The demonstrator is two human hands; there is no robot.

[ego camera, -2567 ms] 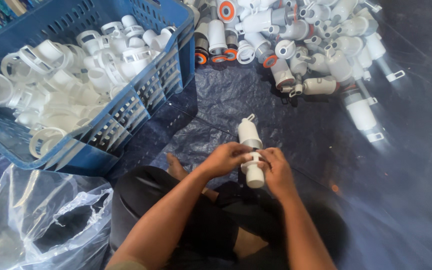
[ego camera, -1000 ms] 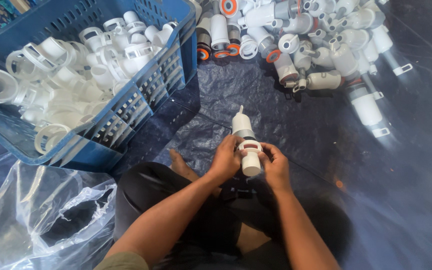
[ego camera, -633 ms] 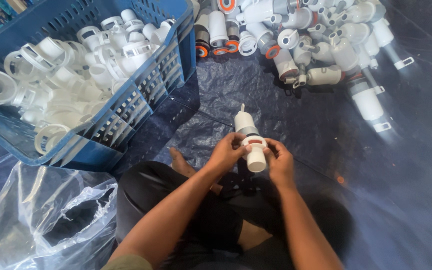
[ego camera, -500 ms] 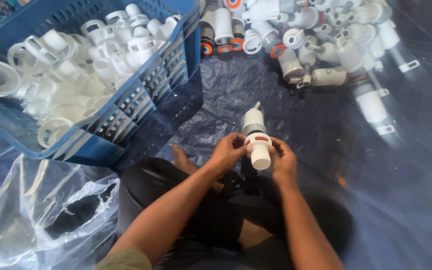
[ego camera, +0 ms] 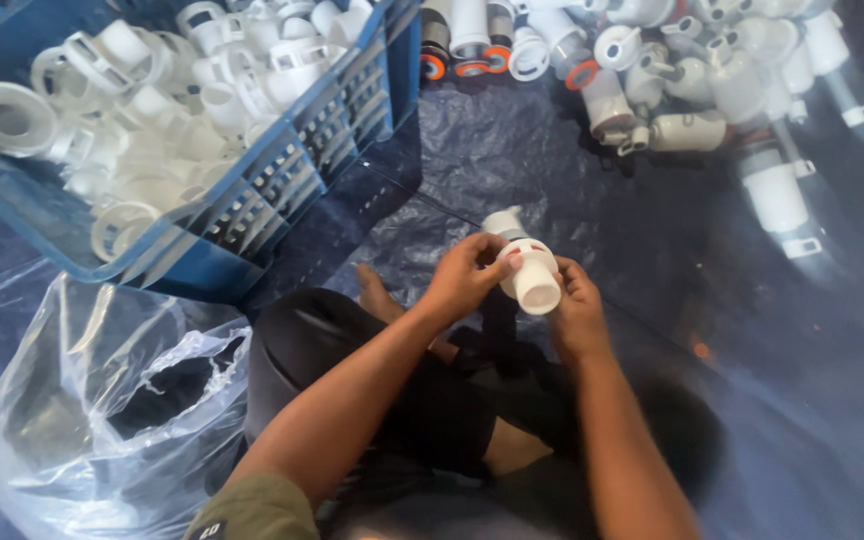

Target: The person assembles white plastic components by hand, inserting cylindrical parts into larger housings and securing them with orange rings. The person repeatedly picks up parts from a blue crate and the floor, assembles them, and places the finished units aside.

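While the head view looks down on a person seated on a dark blue plastic sheet [ego camera: 572, 160], both hands meet on one white plastic fitting [ego camera: 527, 265] held just above the lap, its open round end tipped toward the camera and a narrower neck pointing away. Left hand [ego camera: 464, 280] is wrapped around the fitting's side, thumb and fingers closed on it; right hand [ego camera: 574, 305] cups it from the other side, fingers curled against the wide end. A thin red band shows at the joint, so the step in hand looks like seating or twisting two parts together. Finishing it would call for a firm counter-grip. Upper left stands a blue crate [ego camera: 252, 210] full of white parts, a pile of similar fittings [ego camera: 692, 70] lies ahead, and a clear plastic bag [ego camera: 102, 400] sits beside the left knee
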